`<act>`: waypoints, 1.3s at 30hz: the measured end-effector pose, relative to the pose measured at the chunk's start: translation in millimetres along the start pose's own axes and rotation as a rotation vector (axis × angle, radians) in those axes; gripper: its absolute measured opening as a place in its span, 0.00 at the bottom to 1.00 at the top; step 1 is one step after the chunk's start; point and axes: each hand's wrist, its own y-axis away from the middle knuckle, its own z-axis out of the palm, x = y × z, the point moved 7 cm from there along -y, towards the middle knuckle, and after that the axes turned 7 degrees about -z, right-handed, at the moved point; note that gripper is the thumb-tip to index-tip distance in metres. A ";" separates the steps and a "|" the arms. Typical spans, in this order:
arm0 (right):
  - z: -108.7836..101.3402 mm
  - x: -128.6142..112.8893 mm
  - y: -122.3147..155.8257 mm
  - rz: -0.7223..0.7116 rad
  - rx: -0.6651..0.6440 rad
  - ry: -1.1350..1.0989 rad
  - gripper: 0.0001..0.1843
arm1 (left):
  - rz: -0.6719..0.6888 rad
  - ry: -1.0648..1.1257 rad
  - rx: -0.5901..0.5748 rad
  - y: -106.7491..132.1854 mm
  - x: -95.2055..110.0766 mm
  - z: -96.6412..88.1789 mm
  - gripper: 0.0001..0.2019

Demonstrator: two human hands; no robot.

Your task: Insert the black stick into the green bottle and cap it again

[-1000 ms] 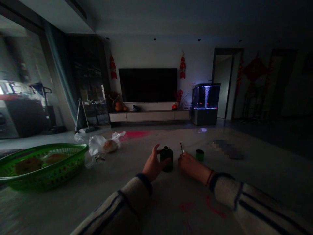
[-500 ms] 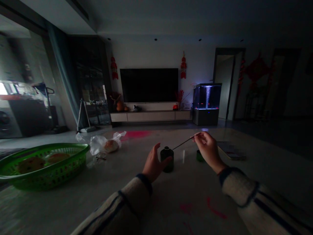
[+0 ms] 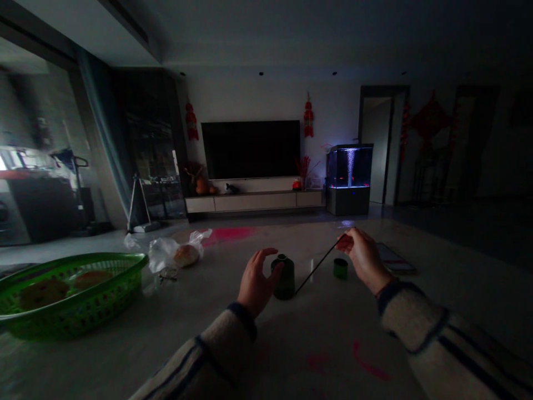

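Note:
A small dark green bottle with a narrow neck stands upright on the table. My left hand curves round its left side, thumb against the front and index finger raised beside the neck. Between the fingertips of my right hand is the upper end of a thin dark stick. It slants down to the left, its lower tip beside the bottle's base, outside the bottle. Left of my right wrist sits a short green cylindrical cap. The dim light hides fine detail.
A green plastic basket with round breads stands at the left. Beside it lie a bread roll in a clear plastic bag and eyeglasses. A flat phone-like object lies beyond my right hand. Pink marks stain the tabletop.
The stick's lower tip has dropped from near the bottle's shoulder to beside its base, so it slants more steeply. My right hand has shifted slightly right, uncovering the green cap.

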 end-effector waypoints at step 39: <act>30.9 11.6 22.0 0.086 -0.339 -0.019 0.13 | -0.026 -0.116 0.000 -2.6 -3.9 -1.0 0.06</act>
